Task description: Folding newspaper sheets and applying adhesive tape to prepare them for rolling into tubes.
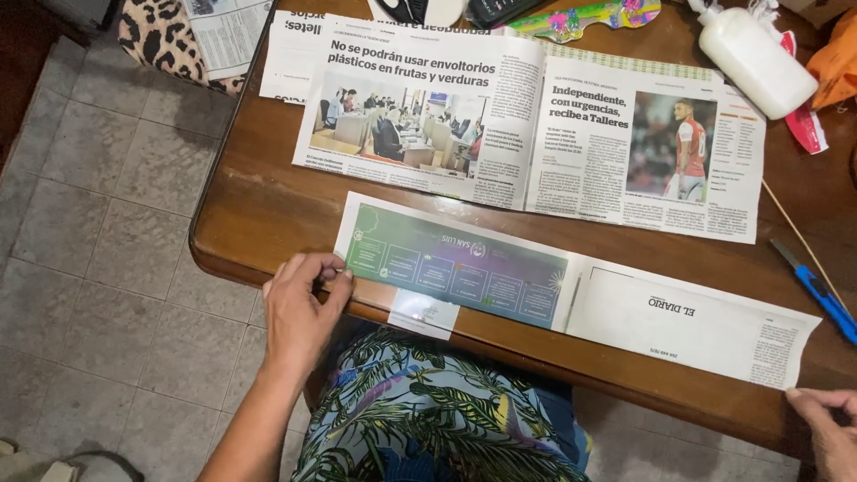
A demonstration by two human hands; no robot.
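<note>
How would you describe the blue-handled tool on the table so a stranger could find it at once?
Start at the brown wooden table and go to its right edge, past the long folded newspaper strip. The craft knife lies there beside a thin wooden stick. It alone has a bright blue handle.

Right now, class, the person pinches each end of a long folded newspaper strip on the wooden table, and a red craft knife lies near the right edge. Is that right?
Not quite. The craft knife is blue, not red, as the head view shows. The rest stands: the left hand and right hand hold the ends of the newspaper strip on the wooden table.
</note>
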